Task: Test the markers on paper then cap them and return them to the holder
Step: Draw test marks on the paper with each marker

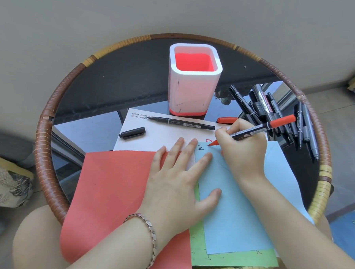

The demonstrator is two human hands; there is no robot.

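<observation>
The near left hand (180, 181) lies flat, fingers spread, pinning the blue paper (244, 209) while the right hand (242, 149) pinches a red marker (260, 128) writing at its far edge; lifting that palm could let the sheet slide and smear the stroke.

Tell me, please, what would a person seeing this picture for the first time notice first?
Probably the right hand, writing with a red-capped marker on the blue paper near the middle of the round table, while the left hand lies flat on the sheets. Next, the white holder with its bright red inside stands at the back, seemingly empty. A pile of dark markers lies to the right.
</observation>
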